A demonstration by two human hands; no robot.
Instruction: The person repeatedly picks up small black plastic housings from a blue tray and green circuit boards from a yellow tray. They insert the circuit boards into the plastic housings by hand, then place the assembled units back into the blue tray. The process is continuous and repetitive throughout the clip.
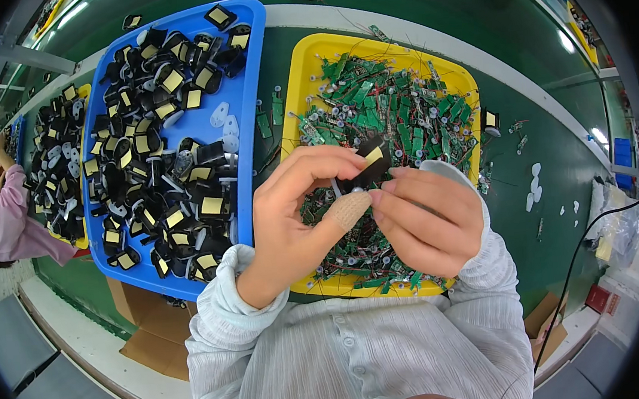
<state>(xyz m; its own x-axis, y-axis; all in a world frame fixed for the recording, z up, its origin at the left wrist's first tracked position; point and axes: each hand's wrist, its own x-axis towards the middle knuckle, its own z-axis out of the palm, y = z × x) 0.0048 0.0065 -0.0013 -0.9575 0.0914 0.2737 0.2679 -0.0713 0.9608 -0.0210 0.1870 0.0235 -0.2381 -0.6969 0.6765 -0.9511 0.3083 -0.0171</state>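
Head view, and here's the left hand (pixel 280 221) pinching a black case (pixel 372 168) between thumb and fingers, above the yellow tray (pixel 293 96) of circuit boards (pixel 414 109), roughly midway between its left and right edges. The right hand (pixel 434 224) bunches its fingertips beside the case; what they grasp, if anything, one can't tell. It looks like close fitting work, calling next for a steady left hold and delicate right fingertips.
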